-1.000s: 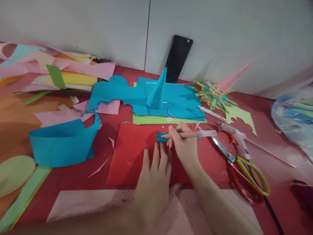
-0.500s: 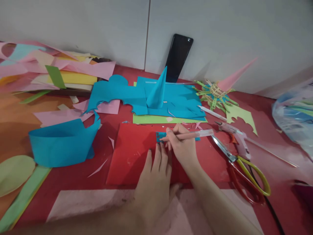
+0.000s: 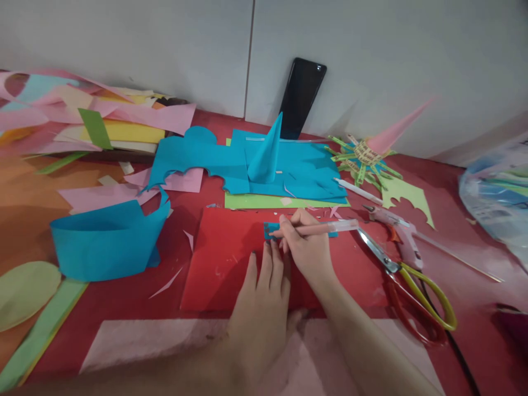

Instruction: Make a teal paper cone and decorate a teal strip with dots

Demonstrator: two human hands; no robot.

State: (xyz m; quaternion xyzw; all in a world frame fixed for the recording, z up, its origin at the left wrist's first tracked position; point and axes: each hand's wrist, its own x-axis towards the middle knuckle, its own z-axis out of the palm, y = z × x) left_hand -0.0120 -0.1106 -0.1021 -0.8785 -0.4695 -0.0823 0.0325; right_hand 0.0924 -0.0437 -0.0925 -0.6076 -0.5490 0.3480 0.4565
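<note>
On the red rectangular sheet, a blue paper strip runs left-right; right hand grips a slim pinkish pen, tip leftward; left hand lies flat, fingers extended.

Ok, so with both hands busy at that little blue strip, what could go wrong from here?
The blue strip might slide and smudge or skew the marks, since the left hand has just its fingertips at the near edge while the pen works above.
The right hand could bump the scissors, whose tip points toward it.
The phone leans on the wall and could slip onto the blue cone.
</note>
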